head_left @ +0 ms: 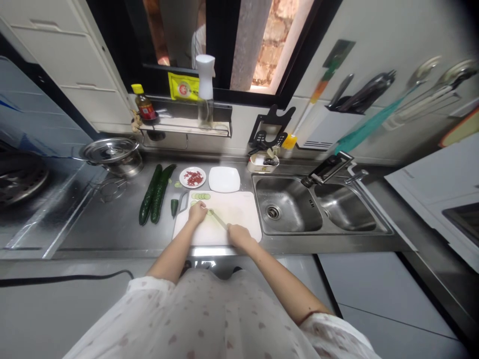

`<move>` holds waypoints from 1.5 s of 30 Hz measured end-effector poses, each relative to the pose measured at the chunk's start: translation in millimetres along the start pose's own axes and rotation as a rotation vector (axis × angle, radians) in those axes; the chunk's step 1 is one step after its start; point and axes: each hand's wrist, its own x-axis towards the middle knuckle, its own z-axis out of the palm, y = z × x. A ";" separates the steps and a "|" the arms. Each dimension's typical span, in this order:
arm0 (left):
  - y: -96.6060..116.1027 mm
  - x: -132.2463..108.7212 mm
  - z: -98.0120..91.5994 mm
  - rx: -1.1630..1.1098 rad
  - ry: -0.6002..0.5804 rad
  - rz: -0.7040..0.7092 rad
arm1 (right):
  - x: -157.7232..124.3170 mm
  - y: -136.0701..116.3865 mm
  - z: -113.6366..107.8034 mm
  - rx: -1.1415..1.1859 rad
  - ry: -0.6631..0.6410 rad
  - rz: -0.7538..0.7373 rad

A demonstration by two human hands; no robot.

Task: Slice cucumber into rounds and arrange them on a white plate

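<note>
A white cutting board (243, 212) lies on the steel counter. On its upper left rests a row of overlapping cucumber slices (201, 196). My right hand (239, 235) is closed round the handle of a knife (220, 220), whose blade points up and left toward a pale green slice (210, 212). Left of the blade, my left hand (198, 212) has its fingers drawn together near a few slices; what they hold, if anything, is too small to make out. A dark green cucumber end (174, 207) lies just left of the board.
Two whole cucumbers (149, 195) lie at the left. Behind the board are a plate of red pieces (192, 177) and a white square plate (224, 179). A steel pot (129, 162) stands back left; a double sink (290, 204) is at the right.
</note>
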 end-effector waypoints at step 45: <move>1.8 -2.9 -2.4 0.030 -0.001 0.000 | 3.2 -3.7 -44.2 -0.096 -0.103 -0.056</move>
